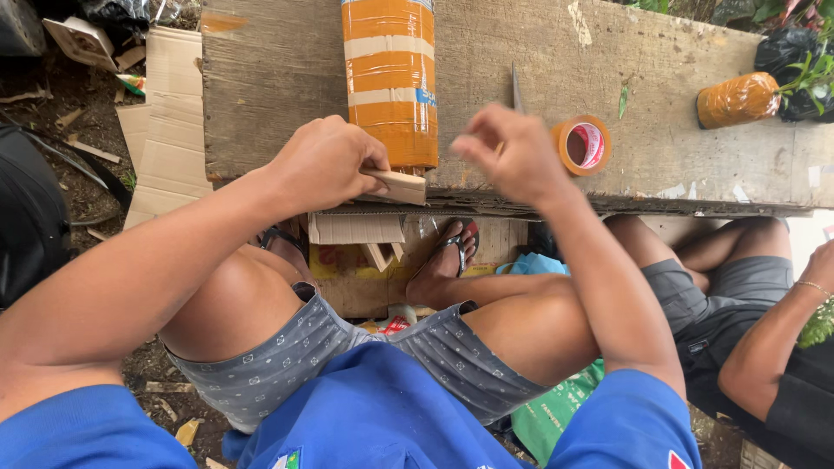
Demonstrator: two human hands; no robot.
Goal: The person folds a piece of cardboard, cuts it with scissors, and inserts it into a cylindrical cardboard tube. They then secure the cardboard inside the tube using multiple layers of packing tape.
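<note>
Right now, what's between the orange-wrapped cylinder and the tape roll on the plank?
Head view: between the orange-wrapped cylinder and the tape roll sits the right hand, raised over the plank; a thin blade-like strip lies behind it.

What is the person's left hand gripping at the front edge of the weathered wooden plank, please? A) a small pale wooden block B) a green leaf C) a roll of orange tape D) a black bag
A: the left hand is closed around a small pale wooden block at the plank edge, just below the orange-taped cylinder; the orange tape roll lies untouched beyond the right hand.
</note>
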